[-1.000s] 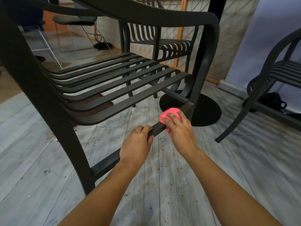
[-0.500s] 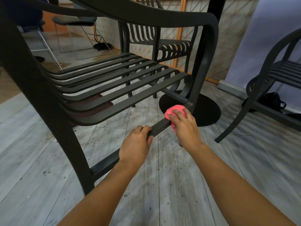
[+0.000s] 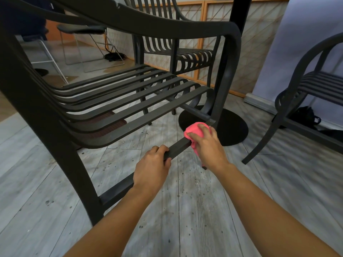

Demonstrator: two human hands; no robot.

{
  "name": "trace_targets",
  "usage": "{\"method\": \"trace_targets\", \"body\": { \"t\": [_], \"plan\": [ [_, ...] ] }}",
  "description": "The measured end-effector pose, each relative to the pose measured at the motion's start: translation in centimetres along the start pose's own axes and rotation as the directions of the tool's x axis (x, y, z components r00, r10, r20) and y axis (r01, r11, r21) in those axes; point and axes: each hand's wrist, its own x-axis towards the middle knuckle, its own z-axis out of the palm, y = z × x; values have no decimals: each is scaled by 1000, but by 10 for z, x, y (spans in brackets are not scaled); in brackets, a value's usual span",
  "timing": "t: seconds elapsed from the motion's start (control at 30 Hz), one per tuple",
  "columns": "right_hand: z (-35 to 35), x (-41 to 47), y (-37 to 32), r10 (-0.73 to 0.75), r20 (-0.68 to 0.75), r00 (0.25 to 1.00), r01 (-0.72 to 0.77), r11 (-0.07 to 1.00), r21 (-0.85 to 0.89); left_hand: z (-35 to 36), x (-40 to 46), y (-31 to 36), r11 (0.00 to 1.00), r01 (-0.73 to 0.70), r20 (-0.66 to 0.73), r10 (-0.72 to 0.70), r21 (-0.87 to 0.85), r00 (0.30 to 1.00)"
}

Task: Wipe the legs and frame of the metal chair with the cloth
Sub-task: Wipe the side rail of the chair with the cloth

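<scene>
The low side rail (image 3: pixel 178 148) of the metal chair (image 3: pixel 118 108) is gripped by the curled left hand (image 3: pixel 151 166); the pink cloth (image 3: pixel 194 133) is clasped against the rail's far end by the right hand (image 3: pixel 208 147), both forearms extended.

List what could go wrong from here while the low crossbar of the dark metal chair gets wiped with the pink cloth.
1. The right hand presses the bunched pink cloth close to the joint where the dark low crossbar meets the front chair leg; fingers may get knocked there.
2. The left hand grips the same crossbar close by, so a return stroke might hit it.
3. The cloth is balled up and may miss the bar's underside.
</scene>
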Motion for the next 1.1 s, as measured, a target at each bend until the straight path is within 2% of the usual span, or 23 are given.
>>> {"method": "trace_targets", "body": {
  "t": [0.2, 0.3, 0.37, 0.53, 0.67, 0.8, 1.1],
  "plan": [
    [-11, 2, 9, -26, 26, 999, 26, 1000, -7, 5, 5, 7, 994, -52, -15, 54, 93, 998],
    [-24, 4, 18, 82, -50, 995, -76, 990, 121, 9, 12, 14, 993, -87, -2, 87, 84, 996],
    [-32, 6, 24, 112, -107, 988, -93, 981, 168, 10, 19, 17, 992, -108, 0, 108, 70, 994],
    [-43, 16, 29, 47, -188, 981, -24, 992, 122, 18, 41, 27, 991, -134, 15, 134, 23, 991],
    [-34, 21, 17, 6, -82, 997, 5, 992, 124, 24, 58, 32, 989, -146, 6, 146, 5, 989],
    [-16, 16, 10, -159, -8, 987, 159, 983, 90, 28, 65, 26, 988, -151, 38, 152, -22, 988],
    [1, 10, 17, -174, -72, 982, 177, 984, 31, 29, 64, 20, 980, -176, 82, 183, -87, 980]
  ]
}}
